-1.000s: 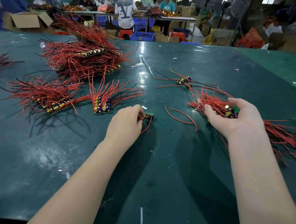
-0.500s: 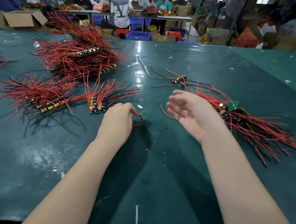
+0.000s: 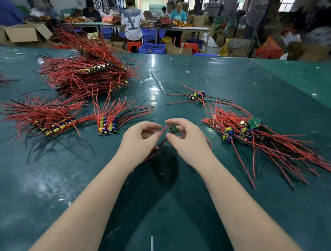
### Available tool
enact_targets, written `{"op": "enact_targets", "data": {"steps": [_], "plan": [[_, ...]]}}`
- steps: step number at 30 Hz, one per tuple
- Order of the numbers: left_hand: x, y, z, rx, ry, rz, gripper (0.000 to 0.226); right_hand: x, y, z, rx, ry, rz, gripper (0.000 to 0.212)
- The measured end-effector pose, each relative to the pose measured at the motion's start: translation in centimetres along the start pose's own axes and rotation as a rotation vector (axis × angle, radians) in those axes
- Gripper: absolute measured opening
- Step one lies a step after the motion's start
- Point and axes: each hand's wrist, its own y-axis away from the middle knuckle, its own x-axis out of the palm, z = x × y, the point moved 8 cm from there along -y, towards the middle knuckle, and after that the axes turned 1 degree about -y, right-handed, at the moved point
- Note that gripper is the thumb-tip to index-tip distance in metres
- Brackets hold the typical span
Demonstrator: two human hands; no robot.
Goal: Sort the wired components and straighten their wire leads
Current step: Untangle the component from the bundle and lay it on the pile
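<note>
Centre of frame: my right hand [image 3: 187, 140] pinched a small green board [image 3: 173, 129] between thumb and fingertips, just above the green table [image 3: 174, 213]. My left hand [image 3: 138, 139] gripped its red lead [image 3: 163, 131], fingers curled round the wire. Judged the board light and rigid, its solder joints fragile; the leads soft and springy. Best hold: board edges, wire near its root. Unsorted heap [image 3: 257, 138] lay right of centre; aligned batch [image 3: 108, 124] left of centre.
</note>
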Motion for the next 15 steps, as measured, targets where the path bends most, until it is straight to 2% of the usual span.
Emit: {"op": "enact_targets", "data": {"steps": [3,5,8,12,15], "plan": [[0.3,0.1,-0.3,0.006,-0.011,0.046,0.014,-0.3,0.1,-0.1,-0.002,-0.079,-0.050,0.042],[0.3,0.2,-0.5,0.039,-0.070,0.042,0.014,-0.3,0.0,0.0,-0.020,-0.059,-0.063,0.033],[-0.1,0.3,-1.1,0.131,-0.260,-0.023,0.011,-0.3,-0.1,0.3,-0.053,0.060,-0.083,0.020],[-0.6,0.6,-2.1,0.283,-0.573,-0.098,0.013,-0.1,-0.1,0.5,-0.058,0.126,-0.044,0.019],[-0.9,0.7,-2.9,0.406,-0.645,-0.137,0.015,0.3,0.0,0.6,-0.056,0.138,-0.018,0.020]]}}
